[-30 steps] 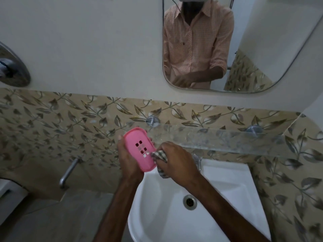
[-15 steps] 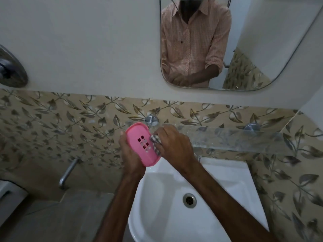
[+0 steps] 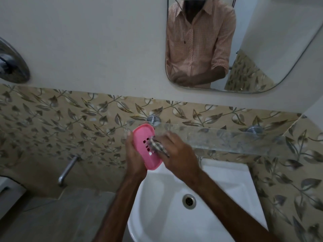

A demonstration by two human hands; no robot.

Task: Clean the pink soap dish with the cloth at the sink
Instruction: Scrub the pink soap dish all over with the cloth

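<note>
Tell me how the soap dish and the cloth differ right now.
The soap dish is plain pink, rigid, with small holes; the cloth is checked, soft and bunched. The left hand holds the dish, the right hand the cloth. Both are above the sink, touching.

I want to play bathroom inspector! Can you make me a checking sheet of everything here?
Surface: white sink, basin bare, drain open, no water seen.
Job's things: pink soap dish held tilted above the sink's back edge; checked cloth pressed on its slotted face.
Clutter: nothing seen.
Grips: left hand clasps the dish from behind; right hand bunches the cloth against it.
Cables: a thin dark cord shows only in the mirror, by the shirt collar.
Surroundings: glass shelf on metal mounts, leaf-pattern tiles, wall tap on the left.
</note>
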